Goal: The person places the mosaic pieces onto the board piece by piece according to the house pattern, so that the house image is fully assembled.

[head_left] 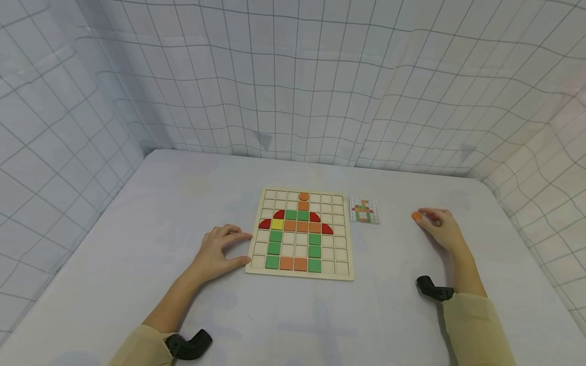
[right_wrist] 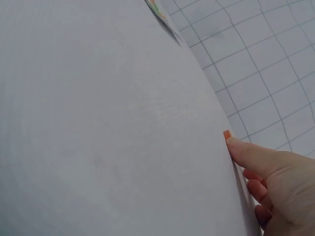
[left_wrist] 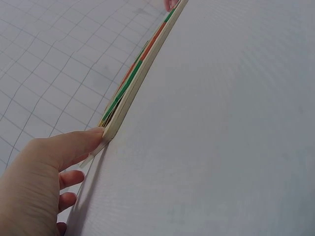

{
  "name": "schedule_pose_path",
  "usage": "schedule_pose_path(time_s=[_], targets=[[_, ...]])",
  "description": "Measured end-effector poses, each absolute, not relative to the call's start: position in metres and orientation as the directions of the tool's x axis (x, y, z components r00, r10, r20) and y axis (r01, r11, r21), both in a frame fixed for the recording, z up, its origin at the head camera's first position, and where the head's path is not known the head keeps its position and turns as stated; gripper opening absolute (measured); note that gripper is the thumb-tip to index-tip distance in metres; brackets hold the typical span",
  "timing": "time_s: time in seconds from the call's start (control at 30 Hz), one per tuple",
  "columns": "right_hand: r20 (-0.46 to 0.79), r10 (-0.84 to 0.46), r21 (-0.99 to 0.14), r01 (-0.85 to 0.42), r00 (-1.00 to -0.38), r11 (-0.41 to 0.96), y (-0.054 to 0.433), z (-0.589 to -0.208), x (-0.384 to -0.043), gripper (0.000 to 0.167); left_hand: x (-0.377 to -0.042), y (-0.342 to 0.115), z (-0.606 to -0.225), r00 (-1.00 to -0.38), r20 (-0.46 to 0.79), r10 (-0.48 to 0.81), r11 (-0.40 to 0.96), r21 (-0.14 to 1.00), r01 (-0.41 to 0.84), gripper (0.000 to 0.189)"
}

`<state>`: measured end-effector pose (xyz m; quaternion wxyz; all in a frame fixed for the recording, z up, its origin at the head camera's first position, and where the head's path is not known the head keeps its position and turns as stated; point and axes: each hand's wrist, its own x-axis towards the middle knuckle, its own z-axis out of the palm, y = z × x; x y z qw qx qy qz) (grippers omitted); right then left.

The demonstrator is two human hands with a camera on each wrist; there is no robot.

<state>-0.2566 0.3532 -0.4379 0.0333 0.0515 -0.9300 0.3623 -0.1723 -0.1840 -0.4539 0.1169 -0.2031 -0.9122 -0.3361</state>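
In the head view a square wooden grid board (head_left: 337, 267) lies flat on the table, bearing green, orange, red and yellow pieces. An orange disc (head_left: 304, 196) sits in its top row, above an orange square (head_left: 303, 206). My left hand (head_left: 215, 256) touches the board's left side, thumb at the near corner and forefinger farther up, a gap between them. The thumb lies against the board's edge (left_wrist: 129, 101) in the left wrist view. Off to the right, my right hand (head_left: 443, 230) pinches another orange disc (head_left: 416, 216) between thumb and fingers, low over the table.
A small pattern card (head_left: 364, 211) showing a similar coloured figure lies just right of the board. The white table (head_left: 293, 315) meets a hanging grid-lined cloth (head_left: 293, 91) at the back and sides. Dark wrist devices (head_left: 187, 345) are worn on both forearms.
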Motion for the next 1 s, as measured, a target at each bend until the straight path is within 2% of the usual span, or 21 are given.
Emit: schedule_pose_path(time_s=[0.77, 1.0], targets=[[0.116, -0.057, -0.647, -0.119, -0.992, 0.753, 0.343, -0.429, -0.259, 0.045, -0.173, -0.185, -0.456, -0.891, 0.345, 0.295, 0.693, 0.565, 0.448, 0.044], [0.217, -0.079, -0.626, -0.2, -0.973, 0.753, 0.321, -0.411, -0.27, 0.039, -0.173, -0.185, -0.455, -0.89, 0.346, 0.297, 0.693, 0.563, 0.45, 0.045]])
